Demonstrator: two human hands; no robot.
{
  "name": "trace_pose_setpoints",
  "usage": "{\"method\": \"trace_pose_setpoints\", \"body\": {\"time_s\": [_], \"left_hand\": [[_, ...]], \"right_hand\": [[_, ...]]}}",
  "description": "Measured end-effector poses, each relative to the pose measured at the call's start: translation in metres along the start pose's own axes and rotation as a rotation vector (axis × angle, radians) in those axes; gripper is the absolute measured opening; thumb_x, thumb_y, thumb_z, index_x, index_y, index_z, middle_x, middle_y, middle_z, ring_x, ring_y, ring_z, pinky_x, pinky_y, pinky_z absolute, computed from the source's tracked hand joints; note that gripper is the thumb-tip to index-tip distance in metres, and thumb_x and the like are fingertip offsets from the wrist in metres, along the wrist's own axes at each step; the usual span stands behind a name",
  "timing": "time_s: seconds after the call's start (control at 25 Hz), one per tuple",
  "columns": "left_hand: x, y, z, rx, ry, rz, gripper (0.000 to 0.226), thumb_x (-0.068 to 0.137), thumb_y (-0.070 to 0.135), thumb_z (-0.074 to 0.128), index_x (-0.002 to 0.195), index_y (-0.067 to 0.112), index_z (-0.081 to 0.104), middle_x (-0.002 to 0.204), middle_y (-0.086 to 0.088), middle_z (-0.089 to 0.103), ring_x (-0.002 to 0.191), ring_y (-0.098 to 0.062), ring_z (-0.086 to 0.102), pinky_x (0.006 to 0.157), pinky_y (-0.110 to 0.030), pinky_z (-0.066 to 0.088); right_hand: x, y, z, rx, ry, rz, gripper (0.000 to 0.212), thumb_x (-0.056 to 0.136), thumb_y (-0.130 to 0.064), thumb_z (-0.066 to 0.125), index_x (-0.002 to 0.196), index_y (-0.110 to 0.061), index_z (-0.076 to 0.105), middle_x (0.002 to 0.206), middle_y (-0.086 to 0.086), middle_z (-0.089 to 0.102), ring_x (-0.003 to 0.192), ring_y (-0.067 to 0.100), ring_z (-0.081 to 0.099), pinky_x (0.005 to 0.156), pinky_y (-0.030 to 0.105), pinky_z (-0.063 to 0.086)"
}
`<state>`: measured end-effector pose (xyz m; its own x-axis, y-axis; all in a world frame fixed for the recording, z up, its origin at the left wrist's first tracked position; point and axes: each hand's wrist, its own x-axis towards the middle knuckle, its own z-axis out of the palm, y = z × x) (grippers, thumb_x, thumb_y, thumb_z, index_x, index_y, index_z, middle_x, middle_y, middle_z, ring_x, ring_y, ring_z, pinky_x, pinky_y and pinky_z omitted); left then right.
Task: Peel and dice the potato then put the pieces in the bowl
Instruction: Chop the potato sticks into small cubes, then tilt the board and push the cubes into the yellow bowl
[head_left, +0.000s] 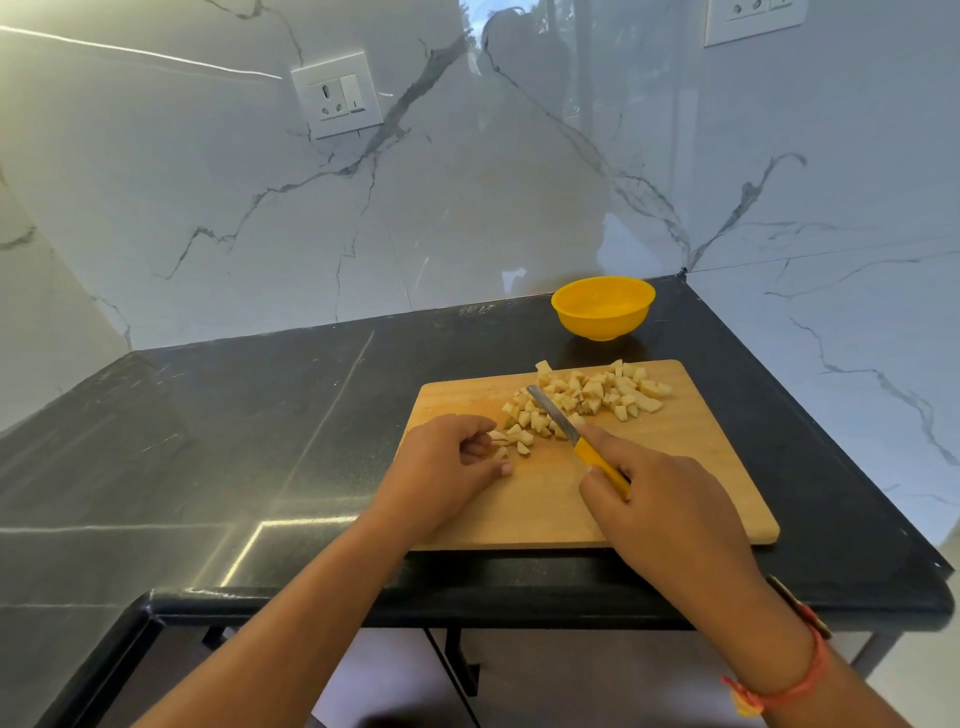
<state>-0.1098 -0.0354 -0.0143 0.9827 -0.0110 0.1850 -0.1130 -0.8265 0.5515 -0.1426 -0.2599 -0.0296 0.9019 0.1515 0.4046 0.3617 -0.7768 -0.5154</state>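
Head view: dicing looked nearly done, right hand (670, 499) gripped knife (558, 415) amid potato pieces (592, 395) heaped on cutting board (701, 467), left hand (447, 462) curled at nearest bits, hold unclear; next would need scooping them into bowl (602, 325) beyond.

Left arm: bare, enters from near left, reaches far and right.
Left hand (447, 462): palm down, fingers curled under, thumb pointing right. Fingertips at potato pieces (511, 439); pinch unclear.
Right arm: bare, enters from near right, angled far and left.
Right hand (670, 509): back up, grips knife (597, 460) by the handle, forefinger straight along its top.
Right wrist: orange thread (789, 688) tied round.
Hands: near each other, not touching.
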Motion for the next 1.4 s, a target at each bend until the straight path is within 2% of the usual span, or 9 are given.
{"method": "trace_pose_setpoints", "body": {"time_s": [0.16, 0.44, 0.64, 0.76, 0.88, 1.04, 1.16, 1.28, 1.4], "left_hand": [[0.006, 0.007, 0.007, 0.035, 0.064, 0.007, 0.032, 0.087, 0.038, 0.073, 0.119, 0.03, 0.071, 0.093, 0.021, 0.065, 0.083, 0.005, 0.058, 0.07, -0.004, 0.041], [0.017, 0.022, 0.018, -0.079, 0.162, 0.029, 0.017, 0.082, 0.031, 0.079, 0.098, 0.026, 0.077, 0.083, 0.021, 0.066, 0.079, 0.006, 0.06, 0.067, 0.0, 0.043], [0.004, 0.01, 0.006, -0.251, 0.239, -0.037, 0.017, 0.092, 0.018, 0.069, 0.104, 0.027, 0.075, 0.084, 0.015, 0.072, 0.082, 0.004, 0.066, 0.083, -0.016, 0.054], [0.002, 0.002, -0.005, -0.15, 0.218, -0.076, 0.03, 0.098, 0.012, 0.056, 0.121, 0.027, 0.069, 0.109, 0.013, 0.071, 0.103, -0.004, 0.064, 0.097, -0.022, 0.048], [0.005, -0.01, -0.014, 0.08, 0.15, -0.172, 0.037, 0.097, 0.03, 0.059, 0.133, 0.022, 0.058, 0.131, 0.003, 0.062, 0.12, -0.018, 0.056, 0.092, -0.026, 0.04], [0.007, -0.028, -0.013, 0.237, 0.02, -0.268, 0.041, 0.089, 0.058, 0.059, 0.104, 0.02, 0.054, 0.108, 0.007, 0.054, 0.113, -0.021, 0.047, 0.082, -0.029, 0.036], [0.006, -0.034, -0.013, 0.118, 0.025, -0.346, 0.04, 0.085, 0.061, 0.062, 0.1, 0.028, 0.045, 0.093, 0.021, 0.038, 0.107, -0.011, 0.037, 0.081, -0.03, 0.035], [0.008, -0.033, -0.017, -0.125, 0.126, -0.49, 0.062, 0.083, 0.053, 0.07, 0.133, 0.022, 0.053, 0.118, 0.015, 0.055, 0.122, -0.018, 0.049, 0.09, -0.036, 0.045], [0.014, -0.033, -0.027, -0.374, 0.187, -0.609, 0.06, 0.083, 0.042, 0.076, 0.136, 0.022, 0.056, 0.126, 0.006, 0.062, 0.114, -0.014, 0.056, 0.089, -0.033, 0.046]], "right_hand": [[-0.001, 0.0, 0.003, -0.019, 0.052, -0.011, 0.053, 0.09, -0.054, 0.033, 0.142, -0.047, 0.041, 0.054, -0.013, 0.05, 0.05, 0.005, 0.051, 0.042, 0.015, 0.033], [-0.001, 0.001, 0.005, -0.019, 0.099, -0.006, 0.058, 0.087, -0.056, 0.028, 0.142, -0.045, 0.044, 0.053, -0.012, 0.05, 0.05, 0.007, 0.05, 0.041, 0.017, 0.035], [0.003, 0.008, -0.007, 0.07, 0.067, 0.085, 0.036, 0.094, -0.05, 0.041, 0.121, -0.037, 0.059, 0.064, -0.012, 0.056, 0.059, 0.005, 0.056, 0.048, 0.014, 0.034], [0.014, 0.023, -0.017, -0.079, 0.056, 0.132, 0.026, 0.098, -0.044, 0.045, 0.109, -0.028, 0.062, 0.075, -0.013, 0.054, 0.066, 0.006, 0.055, 0.057, 0.019, 0.041], [0.028, 0.046, -0.022, -0.235, 0.063, 0.195, 0.029, 0.099, -0.038, 0.044, 0.114, -0.019, 0.062, 0.095, -0.004, 0.05, 0.086, 0.01, 0.05, 0.071, 0.024, 0.039], [0.039, 0.064, -0.021, -0.29, -0.056, 0.312, 0.033, 0.099, -0.042, 0.042, 0.123, -0.024, 0.056, 0.119, 0.003, 0.054, 0.099, 0.015, 0.045, 0.078, 0.027, 0.036], [0.042, 0.059, -0.022, -0.213, -0.063, 0.298, 0.019, 0.098, -0.042, 0.044, 0.104, -0.029, 0.057, 0.1, -0.006, 0.057, 0.089, 0.013, 0.051, 0.07, 0.028, 0.039], [0.047, 0.047, -0.025, -0.074, -0.045, 0.326, 0.016, 0.098, -0.037, 0.047, 0.084, -0.031, 0.053, 0.081, -0.012, 0.054, 0.078, 0.014, 0.054, 0.067, 0.033, 0.042], [0.056, 0.043, -0.032, 0.061, -0.035, 0.371, 0.023, 0.099, -0.027, 0.05, 0.076, -0.026, 0.055, 0.072, -0.006, 0.057, 0.07, 0.013, 0.056, 0.067, 0.034, 0.044]]}}
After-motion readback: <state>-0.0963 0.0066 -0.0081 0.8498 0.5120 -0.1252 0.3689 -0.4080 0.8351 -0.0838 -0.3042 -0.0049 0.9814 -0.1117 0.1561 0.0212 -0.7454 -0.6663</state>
